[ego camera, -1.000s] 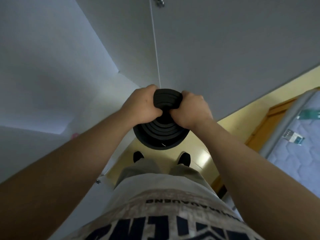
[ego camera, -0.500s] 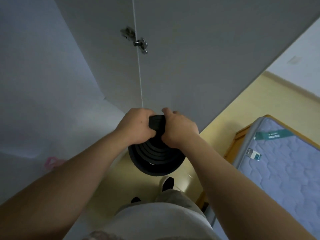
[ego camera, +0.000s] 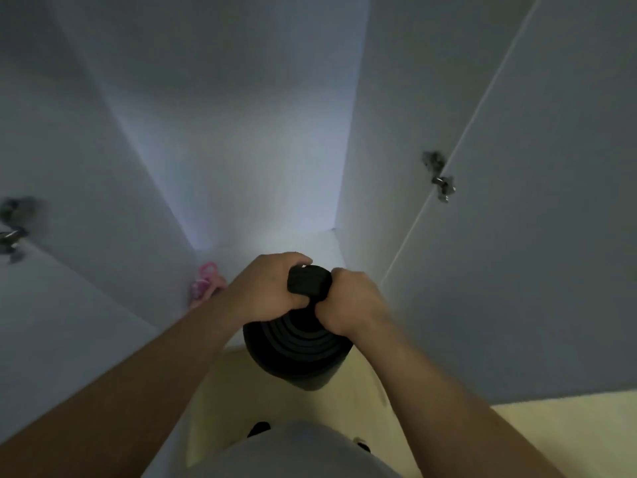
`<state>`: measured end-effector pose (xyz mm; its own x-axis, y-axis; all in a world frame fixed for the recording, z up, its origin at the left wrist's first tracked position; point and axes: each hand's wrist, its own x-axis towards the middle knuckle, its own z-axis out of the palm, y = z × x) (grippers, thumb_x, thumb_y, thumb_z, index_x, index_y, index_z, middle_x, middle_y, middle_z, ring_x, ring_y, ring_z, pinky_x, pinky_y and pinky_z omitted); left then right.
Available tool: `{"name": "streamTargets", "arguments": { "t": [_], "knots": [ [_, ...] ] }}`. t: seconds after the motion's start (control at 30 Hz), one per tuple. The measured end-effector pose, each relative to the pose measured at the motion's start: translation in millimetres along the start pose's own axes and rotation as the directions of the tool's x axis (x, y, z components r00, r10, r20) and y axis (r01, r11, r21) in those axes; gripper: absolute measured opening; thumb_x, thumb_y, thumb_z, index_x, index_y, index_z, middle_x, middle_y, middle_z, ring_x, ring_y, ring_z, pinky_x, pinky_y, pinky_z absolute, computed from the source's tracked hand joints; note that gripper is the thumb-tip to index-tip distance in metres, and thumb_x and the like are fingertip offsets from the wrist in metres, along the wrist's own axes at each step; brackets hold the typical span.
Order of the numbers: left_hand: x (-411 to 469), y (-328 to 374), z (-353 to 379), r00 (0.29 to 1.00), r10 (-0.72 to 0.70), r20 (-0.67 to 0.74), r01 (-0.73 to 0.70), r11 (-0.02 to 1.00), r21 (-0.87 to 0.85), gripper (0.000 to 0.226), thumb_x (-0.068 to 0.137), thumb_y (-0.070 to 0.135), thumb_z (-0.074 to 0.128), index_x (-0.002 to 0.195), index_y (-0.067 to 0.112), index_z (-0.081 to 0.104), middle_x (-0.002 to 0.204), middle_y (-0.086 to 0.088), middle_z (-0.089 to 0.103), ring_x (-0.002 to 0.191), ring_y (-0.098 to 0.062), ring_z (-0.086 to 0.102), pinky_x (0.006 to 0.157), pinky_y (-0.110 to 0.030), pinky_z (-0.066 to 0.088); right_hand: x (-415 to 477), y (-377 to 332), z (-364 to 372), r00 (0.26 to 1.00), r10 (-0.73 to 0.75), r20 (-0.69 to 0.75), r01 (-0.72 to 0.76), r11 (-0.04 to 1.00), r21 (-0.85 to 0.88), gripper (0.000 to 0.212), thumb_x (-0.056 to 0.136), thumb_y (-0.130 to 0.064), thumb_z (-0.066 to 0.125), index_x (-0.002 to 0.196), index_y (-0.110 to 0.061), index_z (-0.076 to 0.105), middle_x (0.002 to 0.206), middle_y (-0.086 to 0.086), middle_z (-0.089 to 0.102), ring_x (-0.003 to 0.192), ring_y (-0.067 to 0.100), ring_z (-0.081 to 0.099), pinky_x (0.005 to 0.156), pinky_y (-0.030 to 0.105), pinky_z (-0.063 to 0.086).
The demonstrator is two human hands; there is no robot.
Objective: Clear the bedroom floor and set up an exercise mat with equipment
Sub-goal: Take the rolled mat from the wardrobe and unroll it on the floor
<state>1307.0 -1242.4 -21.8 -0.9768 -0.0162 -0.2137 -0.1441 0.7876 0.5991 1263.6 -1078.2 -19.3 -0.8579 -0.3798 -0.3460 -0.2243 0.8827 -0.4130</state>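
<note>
Left hand [ego camera: 272, 288] and right hand [ego camera: 351, 301] side by side, fingers wrapped tight round the handle of a black dumbbell [ego camera: 300, 350]. Held upright in front of the body: 1 end cap poking up between the 2 hands, the stacked round plates of the lower end hanging just beneath the wrists. Below, pale yellow floor [ego camera: 448, 429], the toe of a black shoe [ego camera: 259, 428] and a grey shirt [ego camera: 293, 457] at the bottom edge. Straight ahead, an open white wardrobe [ego camera: 241, 150], with a small pink object [ego camera: 206, 282] on its base in the left corner, just beyond the left wrist. Metal hinge [ego camera: 440, 182] on the door panel at the right; a second hinge [ego camera: 12, 229], blurred, at the far left edge.
</note>
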Motion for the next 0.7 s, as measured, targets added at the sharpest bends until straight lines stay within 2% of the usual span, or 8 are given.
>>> {"name": "streamTargets", "arguments": {
  "t": [0.1, 0.17, 0.27, 0.33, 0.43, 0.53, 0.63, 0.7],
  "knots": [
    [-38, -9, -18, 0.968, -0.203, -0.145, 0.190, 0.977, -0.097, 0.065, 0.082, 0.046, 0.078, 0.140, 0.030, 0.054, 0.137, 0.013, 0.059, 0.111, -0.001, 0.054, 0.096, -0.019, 0.037, 4, -19, -2, 0.986, -0.151, 0.068, 0.154, 0.987, -0.048, 0.012, 0.080, -0.024, 0.059, 0.090, -0.020, 0.053, 0.083, 0.000, 0.055, 0.078, 0.026, 0.057, 0.065, 0.029, 0.044],
    [-70, -13, -28, 0.898, -0.325, -0.295, 0.287, 0.943, -0.166, 0.060, 0.088, 0.053, 0.069, 0.141, 0.030, 0.053, 0.135, 0.010, 0.060, 0.106, 0.000, 0.051, 0.093, -0.019, 0.036, 2, -33, -3, 0.960, -0.252, 0.124, 0.262, 0.962, -0.077, 0.014, 0.081, -0.024, 0.059, 0.093, -0.022, 0.052, 0.094, 0.003, 0.061, 0.083, 0.026, 0.058, 0.068, 0.029, 0.044],
    [-117, -15, -34, 0.736, -0.472, -0.486, 0.397, 0.882, -0.254, 0.054, 0.094, 0.051, 0.061, 0.142, 0.027, 0.054, 0.135, 0.003, 0.061, 0.107, -0.006, 0.054, 0.094, -0.019, 0.034, -8, -54, -5, 0.899, -0.396, 0.184, 0.418, 0.904, -0.095, 0.018, 0.083, -0.025, 0.059, 0.100, -0.022, 0.055, 0.103, 0.004, 0.065, 0.086, 0.025, 0.059, 0.068, 0.029, 0.044],
    [-151, -15, -33, 0.612, -0.538, -0.580, 0.448, 0.840, -0.307, 0.052, 0.096, 0.047, 0.060, 0.143, 0.025, 0.054, 0.138, 0.000, 0.060, 0.119, -0.012, 0.055, 0.098, -0.018, 0.034, -19, -71, -5, 0.829, -0.510, 0.231, 0.542, 0.835, -0.100, 0.027, 0.085, -0.023, 0.060, 0.112, -0.022, 0.057, 0.104, 0.002, 0.065, 0.081, 0.021, 0.055, 0.061, 0.026, 0.042],
    [-193, -12, -23, 0.475, -0.557, -0.682, 0.495, 0.809, -0.316, 0.051, 0.097, 0.041, 0.061, 0.143, 0.019, 0.054, 0.145, -0.002, 0.055, 0.133, -0.017, 0.050, 0.107, -0.020, 0.030, -38, -93, -5, 0.728, -0.625, 0.282, 0.672, 0.733, -0.107, 0.023, 0.085, -0.020, 0.061, 0.108, -0.023, 0.055, 0.099, -0.001, 0.063, 0.075, 0.016, 0.052, 0.052, 0.020, 0.033],
    [-222, -10, -16, 0.362, -0.534, -0.764, 0.543, 0.787, -0.293, 0.051, 0.098, 0.038, 0.061, 0.144, 0.016, 0.053, 0.153, -0.002, 0.046, 0.141, -0.017, 0.041, 0.111, -0.018, 0.021, -52, -109, 1, 0.676, -0.667, 0.313, 0.726, 0.677, -0.124, 0.018, 0.086, -0.022, 0.063, 0.102, -0.023, 0.055, 0.093, -0.002, 0.060, 0.071, 0.012, 0.052, 0.053, 0.022, 0.034],
    [-251, -13, -12, 0.243, -0.502, -0.830, 0.607, 0.746, -0.273, 0.053, 0.098, 0.038, 0.061, 0.146, 0.018, 0.050, 0.160, -0.003, 0.036, 0.147, -0.019, 0.032, 0.113, -0.020, 0.017, -67, -126, 12, 0.628, -0.703, 0.333, 0.767, 0.631, -0.116, 0.028, 0.085, -0.023, 0.063, 0.113, -0.024, 0.058, 0.101, -0.002, 0.063, 0.081, 0.018, 0.057, 0.063, 0.027, 0.043],
    [-266, -18, -13, 0.143, -0.509, -0.849, 0.636, 0.705, -0.315, 0.055, 0.097, 0.036, 0.062, 0.147, 0.018, 0.047, 0.164, -0.006, 0.026, 0.151, -0.022, 0.024, 0.116, -0.026, 0.017, -77, -136, 20, 0.613, -0.720, 0.326, 0.781, 0.615, -0.109, 0.036, 0.085, -0.023, 0.062, 0.120, -0.026, 0.056, 0.101, -0.002, 0.063, 0.086, 0.021, 0.057, 0.080, 0.034, 0.050]
  ]
}}
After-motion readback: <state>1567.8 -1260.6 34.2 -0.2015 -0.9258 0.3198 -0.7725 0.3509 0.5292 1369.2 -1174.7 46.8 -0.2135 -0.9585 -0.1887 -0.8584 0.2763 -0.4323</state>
